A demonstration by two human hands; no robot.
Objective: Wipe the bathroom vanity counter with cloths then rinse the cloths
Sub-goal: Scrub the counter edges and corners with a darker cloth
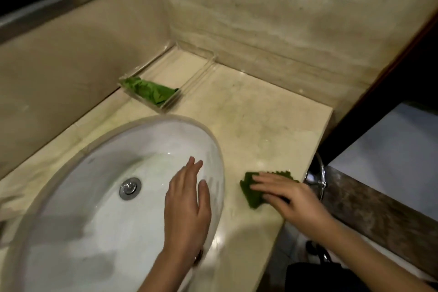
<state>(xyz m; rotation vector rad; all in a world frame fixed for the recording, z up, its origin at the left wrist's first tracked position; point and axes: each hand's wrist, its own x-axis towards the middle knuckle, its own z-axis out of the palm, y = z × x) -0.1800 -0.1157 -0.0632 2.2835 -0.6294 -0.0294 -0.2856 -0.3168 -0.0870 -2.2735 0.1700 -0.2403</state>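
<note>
Pressing flat on a dark green cloth [253, 200], the right grip [286, 195] is seen in the lower right of the frame. Its fingers are straight and slightly spread, and none is curled round the fabric. The cloth is laid on the beige stone counter [248, 114], near the counter's right-hand edge and just beside the sink [106, 136]. Part of it is hidden under the fingers, and a jagged border is shown beyond the fingertips.

The left grip [187, 204] is held open in the lower centre, with fingers straight and close together and nothing held. It is placed over the right side of the sink's rim; whether the rim is touched cannot be told.

The sink is a glossy white oval bowl filling the lower left of the frame, and a round metal drain [130, 188] is set at its bottom.

A clear tray [175, 66] is set in the upper centre, pushed into the corner where the two wall faces meet. A second, lighter green cloth [151, 91] is bunched in the tray's near-left end, and only that end is filled by it. The tray and the first cloth are well apart, with counter between them.

A chrome fitting [318, 179] is seen just past the counter's right-hand edge, partly blurred.
</note>
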